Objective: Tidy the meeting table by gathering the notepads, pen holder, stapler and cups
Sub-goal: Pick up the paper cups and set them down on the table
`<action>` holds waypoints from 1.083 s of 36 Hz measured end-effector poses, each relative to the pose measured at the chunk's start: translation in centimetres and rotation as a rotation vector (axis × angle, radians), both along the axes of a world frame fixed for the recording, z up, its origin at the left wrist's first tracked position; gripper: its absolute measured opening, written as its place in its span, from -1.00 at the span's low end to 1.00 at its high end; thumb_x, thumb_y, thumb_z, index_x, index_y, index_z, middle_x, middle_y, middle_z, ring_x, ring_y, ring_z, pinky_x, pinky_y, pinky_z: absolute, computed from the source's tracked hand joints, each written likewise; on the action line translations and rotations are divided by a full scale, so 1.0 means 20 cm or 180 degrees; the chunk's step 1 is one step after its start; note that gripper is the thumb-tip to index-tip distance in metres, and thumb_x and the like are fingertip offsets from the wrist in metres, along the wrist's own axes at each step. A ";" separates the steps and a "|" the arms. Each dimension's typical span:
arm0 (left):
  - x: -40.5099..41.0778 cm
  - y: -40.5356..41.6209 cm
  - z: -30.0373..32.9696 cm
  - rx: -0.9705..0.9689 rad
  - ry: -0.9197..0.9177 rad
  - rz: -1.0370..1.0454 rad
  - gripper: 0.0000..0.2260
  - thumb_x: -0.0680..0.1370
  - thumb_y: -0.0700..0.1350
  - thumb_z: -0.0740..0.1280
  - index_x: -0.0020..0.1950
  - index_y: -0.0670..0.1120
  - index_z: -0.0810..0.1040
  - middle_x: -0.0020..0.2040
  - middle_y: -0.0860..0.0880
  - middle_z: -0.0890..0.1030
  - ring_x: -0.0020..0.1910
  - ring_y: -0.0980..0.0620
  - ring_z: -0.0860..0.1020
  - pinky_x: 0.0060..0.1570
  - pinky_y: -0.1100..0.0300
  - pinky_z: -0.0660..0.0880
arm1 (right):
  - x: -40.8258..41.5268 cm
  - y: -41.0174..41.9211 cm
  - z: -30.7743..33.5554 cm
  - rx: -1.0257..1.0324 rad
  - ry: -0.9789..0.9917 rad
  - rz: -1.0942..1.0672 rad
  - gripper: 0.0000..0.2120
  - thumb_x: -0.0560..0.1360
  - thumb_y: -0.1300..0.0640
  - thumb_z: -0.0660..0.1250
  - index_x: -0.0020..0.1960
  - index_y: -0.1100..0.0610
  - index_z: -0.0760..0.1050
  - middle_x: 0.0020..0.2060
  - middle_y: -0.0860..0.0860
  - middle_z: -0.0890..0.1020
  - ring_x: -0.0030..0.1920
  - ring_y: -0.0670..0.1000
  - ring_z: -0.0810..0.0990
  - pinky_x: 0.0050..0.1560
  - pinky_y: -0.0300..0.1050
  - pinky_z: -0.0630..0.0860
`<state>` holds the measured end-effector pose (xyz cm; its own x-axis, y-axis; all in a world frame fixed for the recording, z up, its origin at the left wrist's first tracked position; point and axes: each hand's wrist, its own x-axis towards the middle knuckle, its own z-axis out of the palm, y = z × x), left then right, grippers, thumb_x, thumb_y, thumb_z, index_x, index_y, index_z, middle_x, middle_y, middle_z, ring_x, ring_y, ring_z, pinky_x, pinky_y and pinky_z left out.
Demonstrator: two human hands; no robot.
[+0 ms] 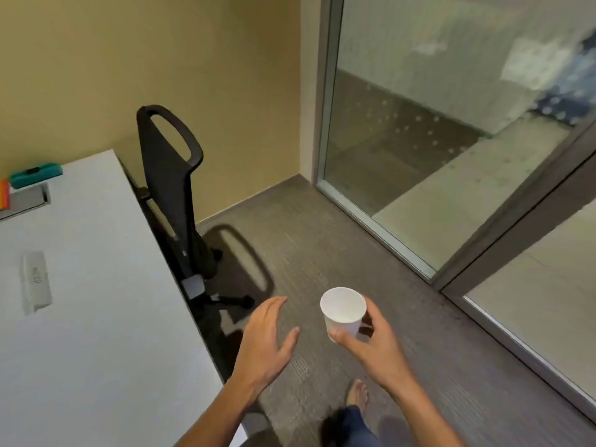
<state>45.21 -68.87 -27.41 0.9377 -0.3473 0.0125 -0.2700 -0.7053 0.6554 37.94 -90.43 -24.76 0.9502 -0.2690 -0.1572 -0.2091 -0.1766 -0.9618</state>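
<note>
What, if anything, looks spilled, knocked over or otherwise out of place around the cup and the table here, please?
Nothing looks spilled or damaged. The white paper cup is upright and looks empty in the right hand, held over the carpet beside the table. The left hand is open and empty. The teal stapler sits at the table's far edge.

even, fairly bright indoor light. the chair (171,175) throws a soft-edged shadow onto the carpet (322,246) to its right. the glass wall (419,124) carries hazy reflections. wide-angle bending curves the frame edges; detail is soft and slightly smeared throughout.
</note>
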 end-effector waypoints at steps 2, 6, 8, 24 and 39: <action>0.06 -0.05 -0.01 0.0028 0.0022 0.0176 -0.46 0.57 0.11 0.35 0.50 -0.04 0.36 0.44 0.03 0.43 0.43 0.07 0.37 0.45 0.05 0.34 | 0.11 -0.08 -0.01 0.0001 0.0033 0.0211 -0.35 0.28 -0.20 0.57 0.31 -0.37 0.41 0.17 -0.32 0.61 0.15 -0.24 0.59 0.10 -0.24 0.51; 0.18 -0.17 0.04 -0.0097 0.0030 0.0590 -0.46 0.56 0.09 0.38 0.50 -0.02 0.36 0.44 0.06 0.43 0.44 0.12 0.35 0.47 0.12 0.30 | 0.37 -0.24 0.01 -0.0013 0.0024 0.0587 -0.35 0.28 -0.21 0.57 0.30 -0.41 0.40 0.18 -0.32 0.61 0.17 -0.23 0.59 0.13 -0.24 0.51; 0.23 -0.23 0.07 -0.0084 0.0045 0.0705 -0.44 0.56 0.10 0.39 0.51 -0.02 0.35 0.45 0.08 0.41 0.45 0.15 0.32 0.48 0.17 0.27 | 0.49 -0.31 0.03 -0.0008 0.0015 0.0786 -0.34 0.28 -0.22 0.57 0.32 -0.38 0.41 0.19 -0.29 0.62 0.17 -0.21 0.59 0.13 -0.22 0.52; 0.48 -0.34 0.08 -0.0276 -0.0083 0.1830 -0.28 0.47 0.32 0.38 0.55 0.14 0.23 0.52 0.17 0.32 0.47 0.25 0.27 0.50 0.11 0.30 | 1.24 -0.23 0.06 0.0059 -0.0003 0.2312 -0.26 0.25 -0.37 0.54 0.37 -0.43 0.34 0.24 -0.34 0.55 0.25 -0.25 0.52 0.15 -0.21 0.55; 0.86 0.35 0.05 -0.0463 -0.0296 0.2540 -0.26 0.37 0.49 0.35 0.45 0.48 0.06 0.35 0.62 0.18 0.36 0.51 0.25 0.21 0.55 0.24 | 1.79 0.65 0.05 0.0052 0.0139 0.3379 -0.38 0.29 -0.17 0.58 0.28 -0.39 0.44 0.17 -0.27 0.62 0.19 -0.21 0.58 0.05 -0.26 0.58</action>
<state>62.38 -61.96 -26.48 0.8950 0.4356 0.0959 0.2199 -0.6180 0.7548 73.81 -77.45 -23.73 0.6903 0.6973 -0.1929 0.0101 -0.2759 -0.9611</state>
